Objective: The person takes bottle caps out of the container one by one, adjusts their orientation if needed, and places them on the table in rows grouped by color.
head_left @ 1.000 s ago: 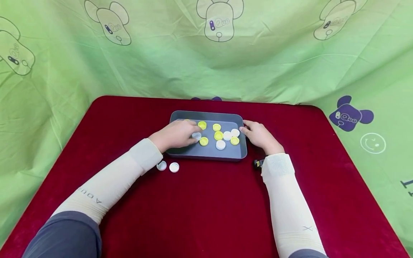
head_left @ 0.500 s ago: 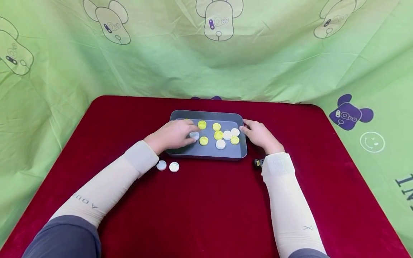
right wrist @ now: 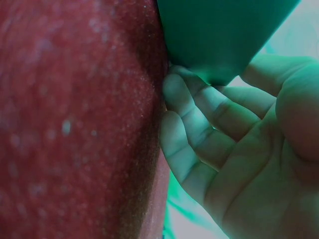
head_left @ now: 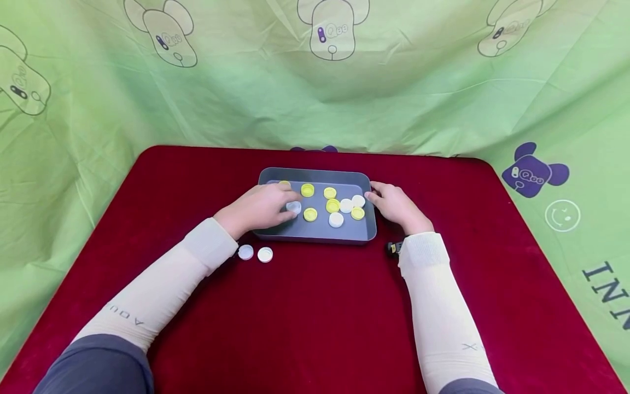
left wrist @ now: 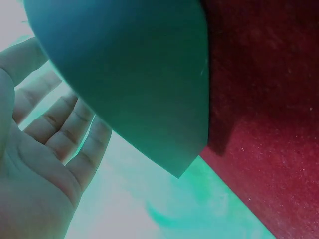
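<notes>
A grey rectangular tray (head_left: 315,236) holds several yellow bottle caps (head_left: 333,206) and white bottle caps (head_left: 336,220). Over the tray's left part reaches my left hand (head_left: 261,207), its thumb and fingertips pinching a translucent bottle cap (head_left: 293,208) close to the tray floor. That hand partly covers a yellow cap (head_left: 284,184) behind it. At the right end, my right hand (head_left: 396,207) grips the tray wall (right wrist: 219,40), thumb at the rim and fingers against the outside. In the left wrist view, the tray's outer wall (left wrist: 134,74) hides the left fingertips.
Two white bottle caps (head_left: 264,255) lie on the dark red tablecloth (head_left: 315,312) in front of the tray's left corner. A small black device (head_left: 394,249) shows by the right cuff. Behind the table hangs a green printed curtain (head_left: 236,98).
My left hand has shifted slightly left across the tray, and the translucent cap has moved left with it. The right hand has stayed on the tray's right end.
</notes>
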Motion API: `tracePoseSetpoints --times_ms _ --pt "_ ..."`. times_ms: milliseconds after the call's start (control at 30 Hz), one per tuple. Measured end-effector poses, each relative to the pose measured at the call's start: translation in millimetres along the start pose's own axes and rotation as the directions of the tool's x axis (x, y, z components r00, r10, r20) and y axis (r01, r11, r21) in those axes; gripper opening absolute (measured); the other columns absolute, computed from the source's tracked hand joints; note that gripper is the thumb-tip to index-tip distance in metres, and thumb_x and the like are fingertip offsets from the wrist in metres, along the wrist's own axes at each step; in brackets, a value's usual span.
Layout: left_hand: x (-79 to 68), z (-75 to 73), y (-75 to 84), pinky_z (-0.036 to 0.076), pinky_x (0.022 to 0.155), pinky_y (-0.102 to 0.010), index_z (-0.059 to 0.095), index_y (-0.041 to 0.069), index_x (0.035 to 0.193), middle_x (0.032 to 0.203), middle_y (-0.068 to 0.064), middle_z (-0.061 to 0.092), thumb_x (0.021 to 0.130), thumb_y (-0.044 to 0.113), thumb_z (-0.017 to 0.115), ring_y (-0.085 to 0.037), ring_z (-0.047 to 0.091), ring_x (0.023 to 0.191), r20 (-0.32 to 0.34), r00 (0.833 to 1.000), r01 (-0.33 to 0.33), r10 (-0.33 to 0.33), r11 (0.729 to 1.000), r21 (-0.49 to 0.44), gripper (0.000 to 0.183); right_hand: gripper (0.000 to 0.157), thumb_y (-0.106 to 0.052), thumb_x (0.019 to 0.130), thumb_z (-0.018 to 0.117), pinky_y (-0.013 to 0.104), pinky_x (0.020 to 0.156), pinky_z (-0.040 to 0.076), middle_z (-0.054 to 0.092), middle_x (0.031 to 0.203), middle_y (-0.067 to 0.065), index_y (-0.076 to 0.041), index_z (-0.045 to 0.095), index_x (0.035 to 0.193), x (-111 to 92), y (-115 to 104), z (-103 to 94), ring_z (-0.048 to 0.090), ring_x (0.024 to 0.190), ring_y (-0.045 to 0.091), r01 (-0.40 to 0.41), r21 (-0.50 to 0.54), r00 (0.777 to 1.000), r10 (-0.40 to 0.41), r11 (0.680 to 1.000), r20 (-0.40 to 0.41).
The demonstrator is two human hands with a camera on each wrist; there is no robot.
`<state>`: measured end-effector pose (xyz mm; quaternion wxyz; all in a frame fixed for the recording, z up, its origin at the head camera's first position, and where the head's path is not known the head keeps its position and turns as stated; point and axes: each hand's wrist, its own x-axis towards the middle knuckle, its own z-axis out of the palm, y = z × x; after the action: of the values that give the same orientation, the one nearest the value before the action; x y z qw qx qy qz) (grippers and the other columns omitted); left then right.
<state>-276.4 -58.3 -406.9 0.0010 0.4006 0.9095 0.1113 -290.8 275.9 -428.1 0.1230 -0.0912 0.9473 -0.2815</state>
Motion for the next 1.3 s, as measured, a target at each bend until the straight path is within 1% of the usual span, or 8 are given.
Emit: tracePoseSetpoints --times_ms 100,200,367,600,867,1300 --pt "-1.7 -1.1 1.8 0.050 0.074 -0.037 0.070 0.015 0.119 0.102 -0.001 0.060 0.090 0.027 0.068 -0.016 0.055 0.090 -0.007 1.000 -0.007 0.007 1.000 0.005 0.031 0.054 -0.025 0.102 0.049 0.052 0.108 0.029 0.043 0.145 0.021 0.002 0.037 0.147 -0.2 0.1 -0.4 0.038 0.134 0.036 -0.002 0.001 1.000 0.002 1.000 0.000" --pt "-4.2 -2.8 3.6 0.050 0.073 -0.036 0.070 0.016 0.119 0.101 0.000 0.059 0.090 0.028 0.068 -0.015 0.055 0.087 -0.010 1.000 -0.005 0.005 1.000 0.001 0.031 0.054 -0.025 0.102 0.049 0.052 0.108 0.029 0.043 0.144 0.022 0.002 0.038 0.147 0.1 -0.2 -0.5 0.039 0.133 0.036 0.005 -0.001 1.000 -0.005 1.000 0.000" --pt "-8.2 -4.8 5.5 0.051 0.073 -0.036 0.069 0.015 0.120 0.103 -0.001 0.060 0.090 0.027 0.068 -0.015 0.056 0.088 -0.020 1.000 0.002 -0.002 1.000 -0.009 0.032 0.053 -0.025 0.102 0.050 0.052 0.108 0.030 0.044 0.144 0.022 0.002 0.038 0.146 0.2 -1.4 -2.0 0.039 0.133 0.036 0.016 -0.009 1.000 -0.016 1.000 -0.013" --pt "-11.9 -4.8 7.1 0.051 0.073 -0.036 0.069 0.013 0.121 0.105 -0.001 0.060 0.091 0.028 0.068 -0.016 0.057 0.090 -0.033 0.999 -0.010 0.010 1.000 0.008 0.034 0.053 -0.025 0.102 0.050 0.052 0.108 0.030 0.044 0.143 0.022 0.002 0.038 0.146 -0.7 -1.6 -2.2 0.040 0.132 0.036 0.011 -0.005 1.000 -0.011 1.000 -0.007" --pt "-16.6 -6.6 10.2 0.050 0.065 -0.034 0.069 0.014 0.118 0.096 0.000 0.057 0.090 0.026 0.068 -0.014 0.053 0.078 -0.051 0.998 -0.021 0.022 1.000 0.007 0.031 0.054 -0.025 0.102 0.050 0.052 0.108 0.029 0.043 0.144 0.022 0.002 0.037 0.147 -1.0 -1.3 -1.5 0.038 0.134 0.036 0.001 0.001 1.000 -0.001 1.000 0.002" --pt "-22.4 -11.2 11.9 0.051 0.069 -0.035 0.070 0.012 0.117 0.099 -0.001 0.059 0.091 0.027 0.067 -0.014 0.054 0.082 -0.077 0.997 -0.027 0.027 1.000 -0.004 0.030 0.054 -0.026 0.102 0.049 0.052 0.109 0.029 0.042 0.145 0.022 0.002 0.037 0.147 -1.3 -3.2 -3.3 0.038 0.134 0.036 -0.012 0.001 1.000 0.012 1.000 0.009"
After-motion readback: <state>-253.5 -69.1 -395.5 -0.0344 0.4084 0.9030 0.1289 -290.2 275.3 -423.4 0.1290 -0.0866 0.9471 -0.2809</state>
